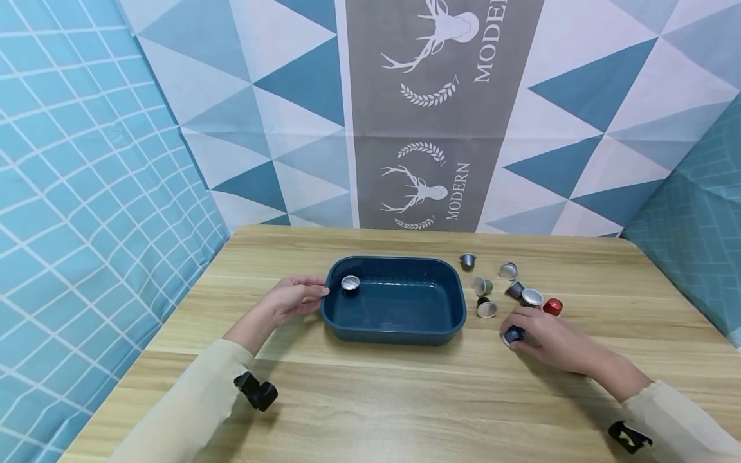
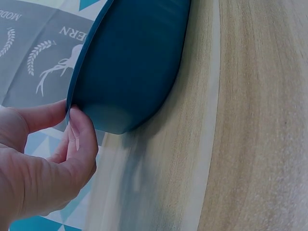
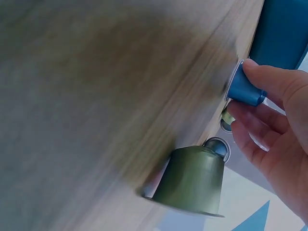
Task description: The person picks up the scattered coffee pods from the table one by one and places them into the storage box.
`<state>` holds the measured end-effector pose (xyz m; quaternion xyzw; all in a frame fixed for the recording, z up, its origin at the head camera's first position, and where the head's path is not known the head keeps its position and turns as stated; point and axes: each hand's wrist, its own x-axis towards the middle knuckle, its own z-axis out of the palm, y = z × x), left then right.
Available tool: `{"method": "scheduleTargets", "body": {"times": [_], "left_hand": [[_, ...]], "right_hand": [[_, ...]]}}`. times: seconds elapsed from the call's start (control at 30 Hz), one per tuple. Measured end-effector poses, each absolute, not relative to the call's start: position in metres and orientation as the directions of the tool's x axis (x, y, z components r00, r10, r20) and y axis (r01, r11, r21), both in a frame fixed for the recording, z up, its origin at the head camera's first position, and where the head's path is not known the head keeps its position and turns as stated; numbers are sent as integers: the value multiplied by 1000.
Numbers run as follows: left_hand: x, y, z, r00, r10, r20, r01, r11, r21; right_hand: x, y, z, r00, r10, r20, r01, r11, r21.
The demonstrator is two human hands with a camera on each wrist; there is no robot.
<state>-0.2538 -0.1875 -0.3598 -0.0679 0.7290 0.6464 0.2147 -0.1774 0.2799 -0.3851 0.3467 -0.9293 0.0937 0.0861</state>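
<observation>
Capsules are being gathered into a dark blue tray (image 1: 396, 331) at the middle of a wooden desk (image 1: 370, 399), and the step in hand looks to be the pick-up of the next one. The person's right hand (image 1: 552, 344) has its grip pinched on a blue capsule (image 1: 512, 334), thumb and fingertips (image 3: 262, 79) curled round its body while its foil rim sits at or just above the wood; the wrist view is too blurred to say whether it has lifted clear. The left hand (image 1: 292, 298) steadies the tray, thumb and forefinger nipping its rim (image 2: 72, 103) at the left end. One silver-topped capsule (image 1: 350, 283) already lies inside, in the far left corner. Seven more are scattered just right of the tray, among them a red capsule (image 1: 552, 307) and an olive green capsule (image 3: 195, 180) standing close by the working fingers. The next move appears to call for a lift high enough to clear the tray's near right wall, then a short carry leftward over the open basin. Room is generous there: most of the tray floor is bare, and open wood lies in front of it. The tight spot is the cluster behind the right hand, where a careless knuckle could set neighbours rolling toward the desk's right edge.
</observation>
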Motion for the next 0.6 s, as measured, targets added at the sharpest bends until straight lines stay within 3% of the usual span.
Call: {"method": "scheduleTargets", "body": {"times": [0.6], "left_hand": [[-252, -188, -356, -896, 195, -400, -376, 149, 914]], "right_hand": [[-181, 270, -380, -706, -653, 274, -699, 706, -118]]}}
